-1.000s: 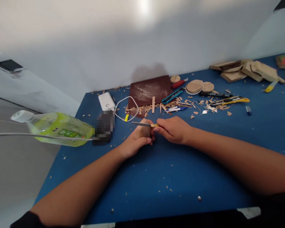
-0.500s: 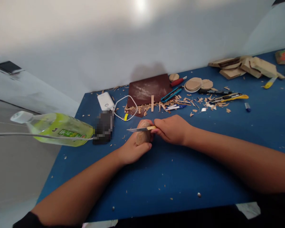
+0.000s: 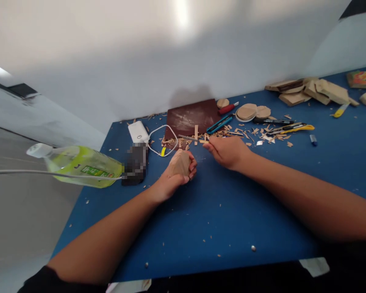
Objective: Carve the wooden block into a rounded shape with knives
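Note:
A pale piece of wood (image 3: 180, 163) with a rounded, faceted edge sits in my left hand (image 3: 169, 182), the fingers wrapped round its far side and the thumb along the near side. My right hand (image 3: 227, 151) is closed on the yellowish handle of a knife (image 3: 190, 139), whose thin blade points left. The blade is apart from the wood, a little beyond it and above the shavings. Behind my hands lie wood shavings (image 3: 171, 142) and a brown sheet (image 3: 192, 116) on the blue table (image 3: 207, 219).
At left lie a bottle (image 3: 79, 165), a dark phone-like object (image 3: 136, 167) and a white power bank (image 3: 138, 132) with a cable. Toward the back are a blue cutter (image 3: 220, 124), a red-handled knife (image 3: 227, 108), wooden discs (image 3: 247, 111), a yellow cutter (image 3: 295, 128) and wood offcuts (image 3: 329, 91).
My right hand has moved the knife up and away from the wood, where its blade lay across it. My left hand has turned the piece so its broad face shows.

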`<state>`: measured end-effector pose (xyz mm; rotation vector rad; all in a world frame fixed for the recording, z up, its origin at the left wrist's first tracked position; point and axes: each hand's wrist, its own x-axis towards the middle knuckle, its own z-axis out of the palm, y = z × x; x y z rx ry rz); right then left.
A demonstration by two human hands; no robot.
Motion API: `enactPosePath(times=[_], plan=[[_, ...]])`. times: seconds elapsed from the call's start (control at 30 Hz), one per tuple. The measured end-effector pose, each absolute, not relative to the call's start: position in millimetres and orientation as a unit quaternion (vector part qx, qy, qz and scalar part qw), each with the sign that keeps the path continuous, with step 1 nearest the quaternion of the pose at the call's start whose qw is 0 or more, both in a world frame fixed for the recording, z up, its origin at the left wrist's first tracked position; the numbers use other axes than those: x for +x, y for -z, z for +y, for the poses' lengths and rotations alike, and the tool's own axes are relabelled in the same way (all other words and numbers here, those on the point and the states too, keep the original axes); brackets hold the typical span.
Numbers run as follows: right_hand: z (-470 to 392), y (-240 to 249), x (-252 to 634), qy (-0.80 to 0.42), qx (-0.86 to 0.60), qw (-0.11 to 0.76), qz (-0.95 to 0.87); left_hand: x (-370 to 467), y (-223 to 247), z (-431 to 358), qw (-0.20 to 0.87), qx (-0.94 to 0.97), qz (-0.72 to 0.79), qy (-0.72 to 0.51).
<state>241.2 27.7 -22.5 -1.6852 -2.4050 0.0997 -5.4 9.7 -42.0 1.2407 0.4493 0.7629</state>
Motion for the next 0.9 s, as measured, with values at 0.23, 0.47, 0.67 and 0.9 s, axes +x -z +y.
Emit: enactPosePath(times=[0.23, 0.47, 0.67, 0.9], plan=[[1, 23, 221, -0.117, -0.445, 0.136, -0.878, -8, 41, 4, 0.662, 0.623, 0.279, -0.310], [-2, 21, 222, -0.112, -0.424, 0.129, -0.889, -4, 22, -5, 0.618, 0.674, 0.286, -0.288], [8, 19, 228, -0.047, -0.461, 0.085, -0.882, 0, 33, -2, 0.701, 0.593, 0.270, -0.291], [21, 18, 233, -0.014, -0.508, 0.065, -0.859, 8, 40, 5, 0.767, 0.495, 0.252, -0.322]])
